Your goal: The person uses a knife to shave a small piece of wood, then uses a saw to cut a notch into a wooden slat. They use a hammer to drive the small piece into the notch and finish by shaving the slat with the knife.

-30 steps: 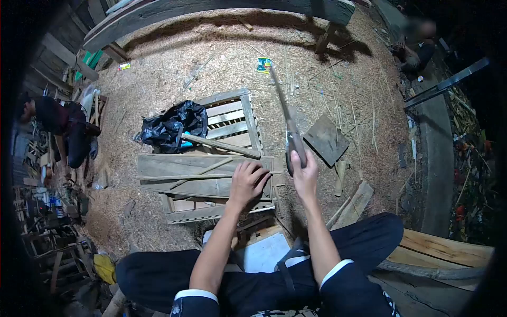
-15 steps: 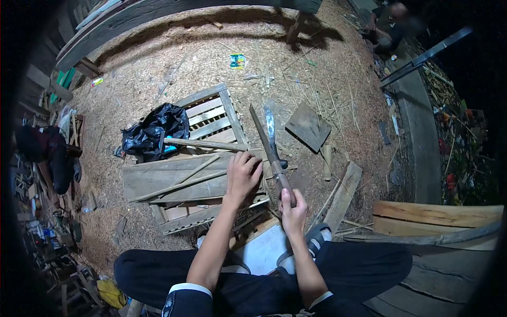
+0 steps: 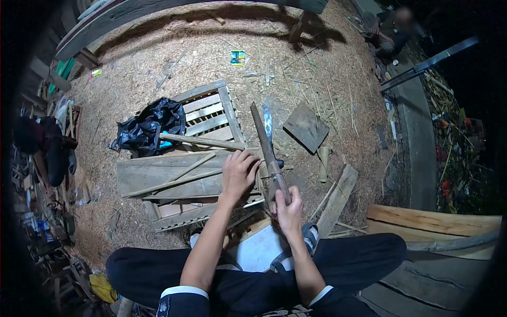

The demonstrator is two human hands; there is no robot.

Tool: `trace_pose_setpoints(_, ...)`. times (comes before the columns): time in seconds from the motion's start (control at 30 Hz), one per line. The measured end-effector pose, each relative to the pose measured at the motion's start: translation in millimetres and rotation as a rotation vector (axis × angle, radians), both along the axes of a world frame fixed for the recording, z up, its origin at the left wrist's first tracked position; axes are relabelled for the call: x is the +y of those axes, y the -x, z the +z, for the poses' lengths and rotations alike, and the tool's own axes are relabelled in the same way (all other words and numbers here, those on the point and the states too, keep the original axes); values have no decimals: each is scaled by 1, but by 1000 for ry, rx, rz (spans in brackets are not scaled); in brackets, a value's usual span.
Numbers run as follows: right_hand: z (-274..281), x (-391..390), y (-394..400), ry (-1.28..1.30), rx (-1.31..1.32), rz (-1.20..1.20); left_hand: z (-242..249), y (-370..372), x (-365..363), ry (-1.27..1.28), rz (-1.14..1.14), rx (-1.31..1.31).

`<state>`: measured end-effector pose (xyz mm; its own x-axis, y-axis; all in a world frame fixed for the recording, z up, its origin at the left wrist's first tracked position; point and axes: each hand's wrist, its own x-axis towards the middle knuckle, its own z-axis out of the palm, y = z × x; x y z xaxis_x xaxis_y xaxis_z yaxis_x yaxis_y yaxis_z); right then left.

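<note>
My right hand [image 3: 289,206] is closed round the handle of a long dark blade [image 3: 264,136], which points away from me. My left hand [image 3: 240,171] rests with bent fingers at the right end of a wide grey board [image 3: 153,173]; what its fingertips hold, if anything, is hidden. Thin wooden strips [image 3: 185,182] lie across that board. Just right of the long blade, a second knife [image 3: 268,124] with a shiny blade and a black handle lies partly behind it. Under the board is a slatted wooden frame [image 3: 228,105].
A black plastic bag [image 3: 153,124] sits on the frame's left side. A square wooden piece [image 3: 307,127] and a plank [image 3: 340,195] lie on the right. Stacked boards [image 3: 433,222] are at lower right. One person [image 3: 391,34] is at upper right, another [image 3: 50,150] at far left.
The board, frame and bag appear slightly farther left in view. My right hand and the long blade's handle have shifted slightly left.
</note>
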<state>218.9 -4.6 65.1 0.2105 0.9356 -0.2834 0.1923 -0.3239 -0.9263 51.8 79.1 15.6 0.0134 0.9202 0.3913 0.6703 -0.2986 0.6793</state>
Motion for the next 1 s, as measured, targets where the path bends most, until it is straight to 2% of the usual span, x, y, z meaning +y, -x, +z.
trace_pose_setpoints(0.13,31,10,2,111,27,10,1,0,-1,-4,-14,17)
trace_pose_setpoints(0.17,23,9,-1,110,26,18,1,-1,-1,-5,-6,16)
trace_pose_setpoints(0.23,24,14,5,-159,-164,133,1,0,-2,-32,-17,25)
trace_pose_setpoints(0.3,31,11,1,-125,-157,203,1,1,-1,-16,-20,40)
trace_pose_setpoints(0.47,18,6,-1,-218,-194,123,-4,0,0,-19,-42,34)
trace_pose_setpoints(0.7,8,2,0,-211,-115,121,-1,0,-1,-4,-39,23)
trace_pose_setpoints(1.0,14,2,8,-266,-247,104,-2,0,-2,0,-14,10)
